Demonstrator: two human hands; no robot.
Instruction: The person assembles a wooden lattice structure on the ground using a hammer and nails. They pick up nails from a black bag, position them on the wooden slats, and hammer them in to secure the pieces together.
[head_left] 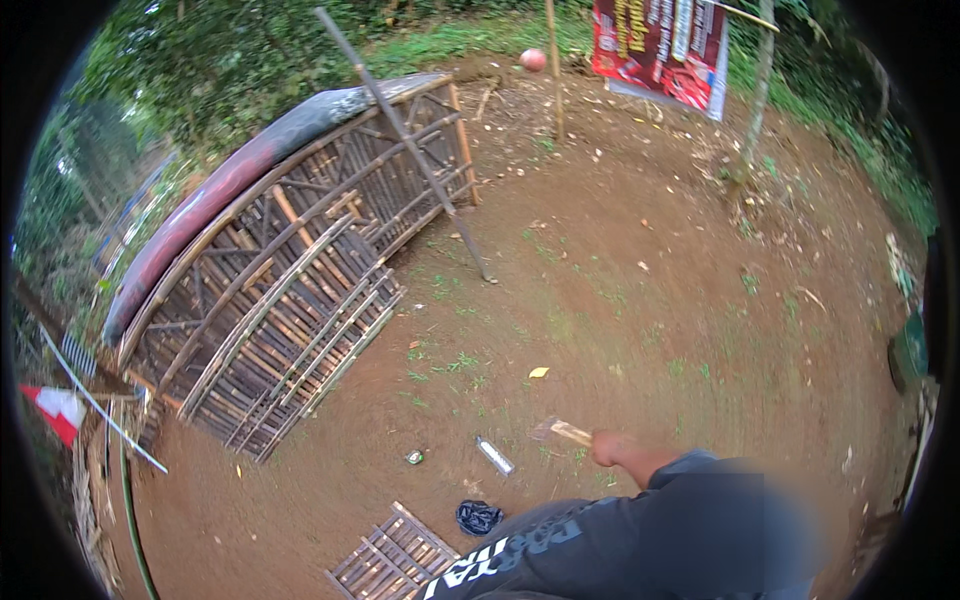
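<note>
Neither of my own hands shows in the head view. Close by at the lower edge, a person (650,530) in a dark printed shirt leans in, the head area blurred. That person's hand (606,448) is wrapped around a short wooden-handled tool (571,432) with a flat, pale end; its exact kind is too smeared to tell. On the dirt to the left of it lies a white tube (495,455). Nearer sit a crumpled black plastic bag (478,517) and a small green and white item (414,457). A slatted bamboo panel (395,555) lies partly behind the shirt.
A large bamboo bench (290,270) with a dark and red cover (220,200) stands at the left, a pole (410,140) leaning across it. A red banner (665,50) and a pinkish ball (533,60) are at the back. A green container (908,352) stands at the right edge.
</note>
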